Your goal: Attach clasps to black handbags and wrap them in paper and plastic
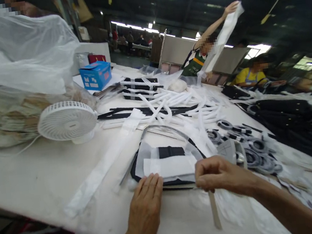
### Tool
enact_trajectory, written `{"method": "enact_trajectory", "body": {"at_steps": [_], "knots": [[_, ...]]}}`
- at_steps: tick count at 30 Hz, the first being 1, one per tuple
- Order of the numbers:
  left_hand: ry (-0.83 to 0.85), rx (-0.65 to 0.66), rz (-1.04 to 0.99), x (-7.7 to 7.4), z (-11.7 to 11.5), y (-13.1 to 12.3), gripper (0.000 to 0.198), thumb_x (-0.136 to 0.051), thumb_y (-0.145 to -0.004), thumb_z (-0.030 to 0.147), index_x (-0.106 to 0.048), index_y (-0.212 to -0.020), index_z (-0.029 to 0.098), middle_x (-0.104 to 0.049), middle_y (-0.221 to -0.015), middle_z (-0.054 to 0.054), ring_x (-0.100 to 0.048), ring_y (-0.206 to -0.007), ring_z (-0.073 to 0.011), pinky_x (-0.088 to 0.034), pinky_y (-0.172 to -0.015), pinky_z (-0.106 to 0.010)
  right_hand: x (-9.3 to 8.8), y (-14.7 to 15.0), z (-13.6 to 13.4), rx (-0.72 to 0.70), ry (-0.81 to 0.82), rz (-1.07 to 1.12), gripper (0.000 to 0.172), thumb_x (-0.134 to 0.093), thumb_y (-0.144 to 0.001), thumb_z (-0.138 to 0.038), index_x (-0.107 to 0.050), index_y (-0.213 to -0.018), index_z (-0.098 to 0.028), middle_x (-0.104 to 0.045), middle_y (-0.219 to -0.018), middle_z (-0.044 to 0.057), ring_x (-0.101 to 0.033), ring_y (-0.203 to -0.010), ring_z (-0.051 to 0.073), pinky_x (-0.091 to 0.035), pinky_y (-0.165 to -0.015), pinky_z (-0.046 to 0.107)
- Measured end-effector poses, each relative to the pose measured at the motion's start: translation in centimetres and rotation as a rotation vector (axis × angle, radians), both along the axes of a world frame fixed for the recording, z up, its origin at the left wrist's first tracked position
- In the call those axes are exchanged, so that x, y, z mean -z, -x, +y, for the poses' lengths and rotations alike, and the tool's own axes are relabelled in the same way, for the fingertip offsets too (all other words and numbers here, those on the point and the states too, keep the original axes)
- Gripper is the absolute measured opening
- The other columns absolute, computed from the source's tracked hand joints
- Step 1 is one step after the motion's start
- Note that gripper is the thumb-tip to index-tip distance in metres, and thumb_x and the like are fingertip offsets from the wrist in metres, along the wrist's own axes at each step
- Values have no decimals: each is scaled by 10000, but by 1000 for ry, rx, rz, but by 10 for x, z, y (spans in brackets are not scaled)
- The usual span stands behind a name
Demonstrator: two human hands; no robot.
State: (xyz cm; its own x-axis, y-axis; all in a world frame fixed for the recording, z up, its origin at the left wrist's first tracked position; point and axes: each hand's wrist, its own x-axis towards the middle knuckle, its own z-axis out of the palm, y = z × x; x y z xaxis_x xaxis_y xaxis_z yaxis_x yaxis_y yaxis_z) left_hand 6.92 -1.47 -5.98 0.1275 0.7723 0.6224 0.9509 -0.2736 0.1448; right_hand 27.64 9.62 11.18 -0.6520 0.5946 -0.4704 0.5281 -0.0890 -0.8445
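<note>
Left hand [149,199] lay flat, gripless, at the bag's [171,152] seven o'clock; right hand [212,172] curled, hold unclear; uneven pressing risked creases.

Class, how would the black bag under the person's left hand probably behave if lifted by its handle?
The black bag may sag little, its outline looking fairly full; its handle seems springy, curving in a smooth arch. The white strip across it might slide, appearing loosely laid on.

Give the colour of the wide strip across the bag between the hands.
White; the strip shows best in the head view.
</note>
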Motion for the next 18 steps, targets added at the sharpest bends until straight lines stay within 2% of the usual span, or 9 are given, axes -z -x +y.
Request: {"method": "enact_trajectory", "body": {"at_steps": [3, 7, 11, 14, 18], "knots": [[-3, 0, -10, 1, -1, -1, 441, -339, -915, 58, -584, -1269, 153, -637, -1271, -64, -537, -1221, -195, -376, -1074, -371, -1, 62, 29, -389, -9, -60, 278, -666, -803, -435, -678, -790, -157, -575, -661, -24, -469, -602, 102, -356, -562, 203], [-13, -32, -81, 3, -2, -5, 427, -355, -916, 73, -595, -1256, 167, -640, -1266, -60, -513, -1248, -191, -350, -1104, -373, 17, 115, 68, -733, -202, -204, 240, -669, -801, -399, -683, -737, -168, -585, -636, -53, -500, -618, 96, -364, -554, 185], [18, -31, -145, 3, -1, -6, 421, -333, -946, 119, -581, -1282, 174, -631, -1281, -59, -502, -1257, -193, -331, -1117, -362, 39, 152, 92, -966, -291, -404, 195, -721, -751, -360, -691, -671, -186, -581, -575, -66, -514, -566, 99, -337, -510, 200], [11, -9, -150, 4, 0, -4, 446, -303, -935, 96, -585, -1276, 154, -636, -1271, -64, -498, -1262, -195, -306, -1128, -350, 55, 171, 96, -1104, -442, -508, 122, -776, -684, -281, -707, -630, -196, -564, -521, -65, -496, -522, 113, -337, -537, 234], [11, 9, -127, 3, 2, 1, 454, -286, -930, 81, -613, -1241, 135, -646, -1258, -71, -505, -1255, -203, -285, -1134, -354, 68, 183, 94, -1188, -596, -587, 148, -823, -639, -274, -710, -593, -191, -558, -497, -34, -527, -522, 152, -356, -564, 266]]}}
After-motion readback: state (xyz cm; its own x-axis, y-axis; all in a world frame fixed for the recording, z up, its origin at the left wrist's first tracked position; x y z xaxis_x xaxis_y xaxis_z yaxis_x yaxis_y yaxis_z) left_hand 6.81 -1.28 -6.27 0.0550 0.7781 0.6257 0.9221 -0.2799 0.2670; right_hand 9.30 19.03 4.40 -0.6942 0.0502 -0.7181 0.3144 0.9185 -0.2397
